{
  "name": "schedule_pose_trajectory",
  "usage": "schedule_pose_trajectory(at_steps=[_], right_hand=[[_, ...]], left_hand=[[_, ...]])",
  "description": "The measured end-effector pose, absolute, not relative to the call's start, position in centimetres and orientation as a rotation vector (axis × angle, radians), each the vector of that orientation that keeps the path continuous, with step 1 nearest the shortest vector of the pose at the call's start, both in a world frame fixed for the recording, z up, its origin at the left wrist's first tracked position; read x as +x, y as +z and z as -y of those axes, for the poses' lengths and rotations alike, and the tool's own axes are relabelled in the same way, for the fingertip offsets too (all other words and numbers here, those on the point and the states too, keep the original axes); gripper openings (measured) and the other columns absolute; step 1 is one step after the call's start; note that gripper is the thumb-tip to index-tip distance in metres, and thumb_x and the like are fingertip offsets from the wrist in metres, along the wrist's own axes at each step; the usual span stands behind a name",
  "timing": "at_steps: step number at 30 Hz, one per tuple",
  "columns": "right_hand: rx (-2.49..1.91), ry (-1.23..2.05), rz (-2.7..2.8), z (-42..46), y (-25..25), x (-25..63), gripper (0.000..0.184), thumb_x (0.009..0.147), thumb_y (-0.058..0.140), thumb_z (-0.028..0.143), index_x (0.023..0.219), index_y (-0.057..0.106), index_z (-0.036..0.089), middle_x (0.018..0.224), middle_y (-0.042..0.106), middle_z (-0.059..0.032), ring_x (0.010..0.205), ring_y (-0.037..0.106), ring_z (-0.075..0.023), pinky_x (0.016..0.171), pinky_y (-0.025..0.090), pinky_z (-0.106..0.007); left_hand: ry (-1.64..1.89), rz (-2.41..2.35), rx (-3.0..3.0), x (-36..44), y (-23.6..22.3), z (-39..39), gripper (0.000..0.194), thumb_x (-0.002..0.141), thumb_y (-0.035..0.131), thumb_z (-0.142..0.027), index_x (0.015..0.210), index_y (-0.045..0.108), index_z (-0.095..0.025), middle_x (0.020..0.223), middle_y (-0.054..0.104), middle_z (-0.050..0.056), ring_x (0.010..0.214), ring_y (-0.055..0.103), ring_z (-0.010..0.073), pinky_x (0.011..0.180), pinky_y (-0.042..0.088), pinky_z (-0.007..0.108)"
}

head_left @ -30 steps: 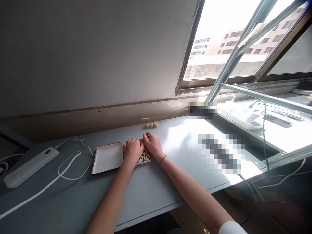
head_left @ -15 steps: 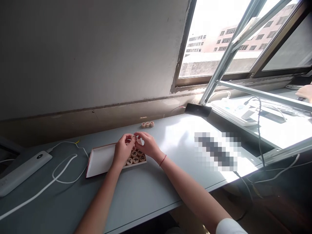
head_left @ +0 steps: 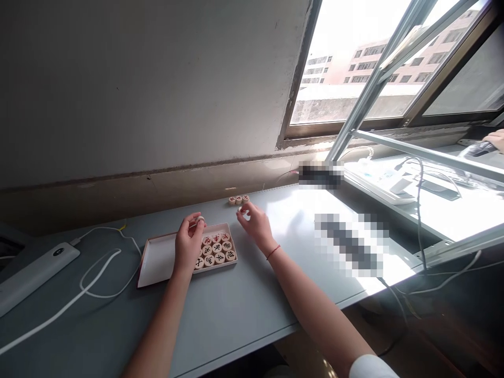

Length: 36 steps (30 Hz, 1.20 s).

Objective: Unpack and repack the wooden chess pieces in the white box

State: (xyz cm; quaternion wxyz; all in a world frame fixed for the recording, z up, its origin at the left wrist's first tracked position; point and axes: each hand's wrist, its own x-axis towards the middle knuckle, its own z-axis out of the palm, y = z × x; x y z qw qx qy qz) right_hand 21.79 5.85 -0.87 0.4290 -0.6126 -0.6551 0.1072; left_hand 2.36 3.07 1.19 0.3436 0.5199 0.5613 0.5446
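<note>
Grey desktop (head_left: pixel 228 320) is carrying an open box (head_left: pixel 218 229). Left hand (head_left: pixel 187 247) is pinching one disc (head_left: pixel 200 219) at the box's eleven o'clock, right hand (head_left: pixel 259 227) another disc (head_left: pixel 241 210) at one — both seemingly light, stiff, slightly slippery, their rims offering best hold.

Daylight from the window (head_left: pixel 346 63) glares off the desk (head_left: pixel 289 220) (nearly white there); the wall (head_left: pixel 137 84) is dim.

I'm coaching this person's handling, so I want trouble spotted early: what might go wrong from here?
The right hand pinches a disc close to the row of three; it might knock them. The left hand holds another disc by its fingertips, so it could slip.
</note>
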Motion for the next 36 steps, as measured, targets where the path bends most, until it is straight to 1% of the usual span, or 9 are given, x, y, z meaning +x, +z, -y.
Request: schedule_pose_trajectory(at_steps=[3, 6, 9, 13, 16, 21, 25, 30, 36], right_hand=[[-1.780, 0.245, 1.663, -6.5, -1.5, 23.4, 0.004, 0.082, 0.056, 0.022, 0.081, 0.060, 0.022, 0.084, 0.068, -0.0046, 0.083, 0.057, -0.0217, 0.070, 0.041, -0.031], [-1.835, 0.209, 1.663, -6.4, -1.1, 23.5, 0.006, 0.082, 0.058, 0.023, 0.078, 0.062, 0.020, 0.088, 0.067, -0.0091, 0.088, 0.057, -0.0246, 0.074, 0.042, -0.034], [-1.527, 0.354, 1.668, -5.3, 0.1, 21.9, 0.015, 0.085, 0.057, 0.034, 0.085, 0.063, 0.020, 0.093, 0.067, -0.0080, 0.085, 0.058, -0.0209, 0.073, 0.045, -0.032], [-1.096, 0.715, 1.750, -3.3, 1.4, 18.9, 0.024, 0.086, 0.057, 0.042, 0.095, 0.063, 0.021, 0.085, 0.068, -0.0019, 0.074, 0.060, -0.0142, 0.066, 0.047, -0.026], [-1.063, 0.811, 1.708, -2.5, 1.4, 17.7, 0.023, 0.085, 0.057, 0.041, 0.093, 0.064, 0.020, 0.083, 0.068, -0.0012, 0.073, 0.061, -0.0133, 0.066, 0.049, -0.025], [-1.023, 0.943, 1.612, -2.7, 1.1, 17.6, 0.023, 0.083, 0.059, 0.039, 0.094, 0.063, 0.020, 0.087, 0.069, -0.0029, 0.080, 0.065, -0.0147, 0.070, 0.052, -0.026], [-1.112, 0.820, 1.504, -4.0, 1.4, 19.4, 0.025, 0.081, 0.058, 0.042, 0.092, 0.062, 0.020, 0.091, 0.069, -0.0047, 0.081, 0.065, -0.0161, 0.069, 0.052, -0.027], [-1.540, 0.398, 1.359, -6.0, 0.7, 24.6, 0.021, 0.079, 0.056, 0.036, 0.093, 0.061, 0.021, 0.093, 0.069, -0.0051, 0.080, 0.063, -0.0194, 0.071, 0.048, -0.032], [-1.641, 0.352, 1.649, -6.7, -1.4, 26.4, 0.013, 0.083, 0.050, 0.033, 0.085, 0.059, 0.023, 0.089, 0.069, -0.0022, 0.079, 0.061, -0.0184, 0.066, 0.042, -0.028]], left_hand=[[1.356, -1.523, 1.313, 2.0, 1.0, -3.0, 0.041, 0.079, 0.064, -0.036, 0.117, 0.060, -0.021, 0.105, 0.069, 0.008, 0.096, 0.067, 0.0194, 0.077, 0.054, 0.028], [1.252, -1.587, 1.416, 2.1, 1.2, -2.8, 0.044, 0.081, 0.062, -0.038, 0.122, 0.059, -0.021, 0.094, 0.072, 0.006, 0.087, 0.068, 0.0196, 0.073, 0.054, 0.029], [1.223, -1.644, 1.762, 2.6, 1.4, -2.4, 0.037, 0.083, 0.061, -0.038, 0.114, 0.064, -0.018, 0.095, 0.070, 0.007, 0.083, 0.067, 0.0200, 0.077, 0.053, 0.032], [1.173, -1.623, 2.154, 3.2, 1.2, -2.0, 0.027, 0.086, 0.055, -0.026, 0.110, 0.065, -0.019, 0.098, 0.069, 0.008, 0.088, 0.065, 0.0209, 0.079, 0.051, 0.031], [1.134, -1.633, 2.224, 3.4, 0.9, -1.9, 0.028, 0.087, 0.052, -0.018, 0.112, 0.064, -0.022, 0.098, 0.069, 0.007, 0.088, 0.065, 0.0199, 0.078, 0.051, 0.029], [1.097, -1.602, 2.266, 3.4, 0.8, -1.8, 0.028, 0.090, 0.049, -0.023, 0.116, 0.062, -0.022, 0.100, 0.068, 0.007, 0.089, 0.065, 0.0200, 0.080, 0.050, 0.029], [1.094, -1.606, 2.277, 3.4, 1.0, -1.7, 0.031, 0.090, 0.051, -0.028, 0.120, 0.059, -0.022, 0.099, 0.067, 0.006, 0.089, 0.064, 0.0188, 0.082, 0.049, 0.029], [1.137, -1.683, 2.225, 2.8, 1.2, -1.8, 0.034, 0.090, 0.047, -0.026, 0.123, 0.056, -0.020, 0.092, 0.066, 0.004, 0.085, 0.063, 0.0178, 0.076, 0.049, 0.028], [1.008, -1.807, 2.139, 1.5, 1.8, -2.1, 0.031, 0.088, 0.045, -0.030, 0.111, 0.064, -0.020, 0.093, 0.068, 0.006, 0.084, 0.063, 0.0195, 0.073, 0.048, 0.029]])
